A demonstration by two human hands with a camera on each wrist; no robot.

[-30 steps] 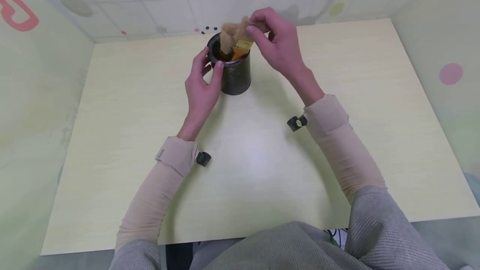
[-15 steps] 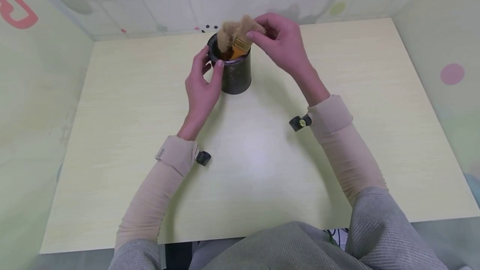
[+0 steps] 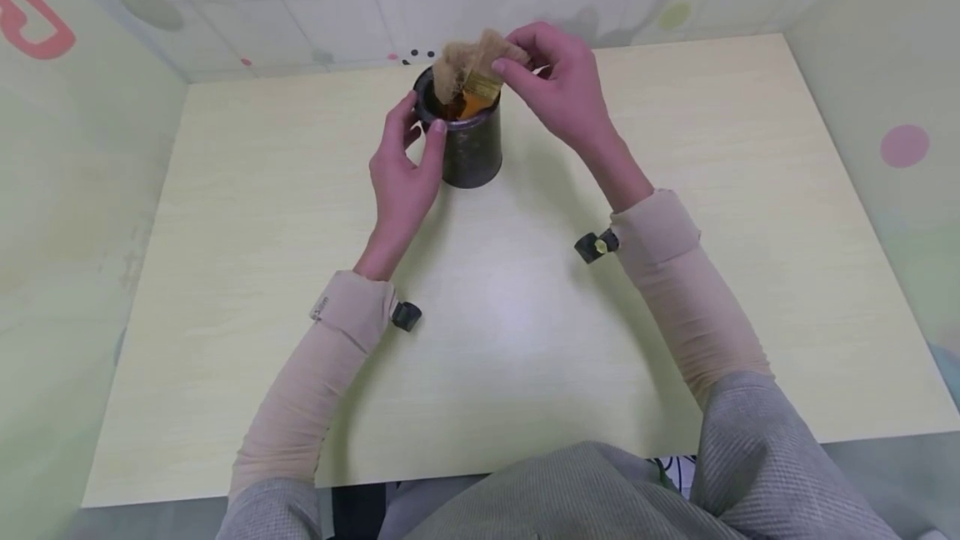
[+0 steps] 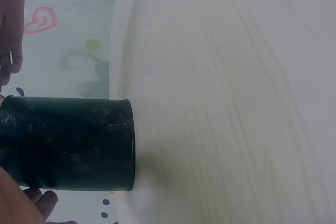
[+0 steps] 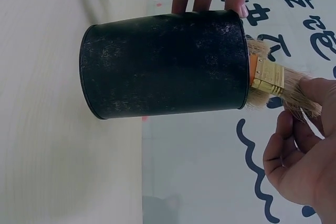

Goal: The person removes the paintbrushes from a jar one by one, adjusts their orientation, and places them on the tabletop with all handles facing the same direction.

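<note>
A dark metal can (image 3: 471, 148) stands upright at the far middle of the pale wooden table (image 3: 525, 340). Two paint brushes stick out of it with their bristles up. My left hand (image 3: 420, 123) grips the can's left side just under the rim. My right hand (image 3: 510, 57) pinches the tan bristles of the brush (image 3: 480, 73) with the brass ferrule and orange handle. The right wrist view has the can (image 5: 168, 64) lying sideways in the frame, the brush's ferrule (image 5: 270, 77) at its mouth and my right hand (image 5: 302, 106) on the bristles. The left wrist view shows the can's wall (image 4: 68, 142).
Pale green walls with painted shapes close in the table at the back and both sides. Small black cameras sit on my left wrist (image 3: 406, 317) and right wrist (image 3: 595, 246). The table's near edge lies just in front of my grey-clothed body.
My right hand has shifted slightly right and the pinched brush sits a little lower and more tilted in the can. The left hand and can have stayed put.
</note>
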